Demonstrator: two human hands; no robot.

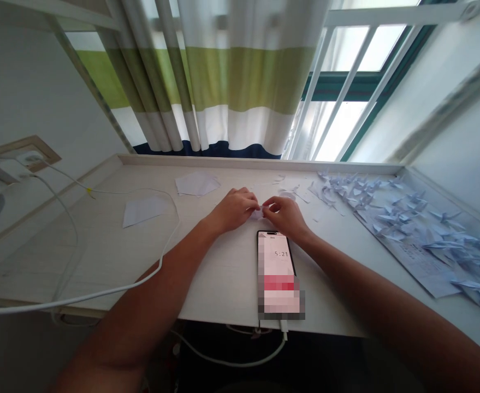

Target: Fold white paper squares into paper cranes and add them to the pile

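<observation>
Between my hands is a small piece of white paper (258, 214), pinched from both sides just above the tabletop. My left hand (236, 209) grips its left side between thumb and fingertips. On the right side my right hand (284, 216) holds it in the same kind of pinch. The fingers hide much of the paper, so its folds cannot be made out. Directly below my hands, a phone (276, 262) lies face up on the table with a lit screen.
Many folded paper cranes (403, 218) cover the right side of the white table (215, 273), some on a flat printed sheet (424, 267). Paper sheets (197, 183) lie at the back left, with scraps (289, 194) beyond my hands. A white cable (170, 240) crosses over my left forearm.
</observation>
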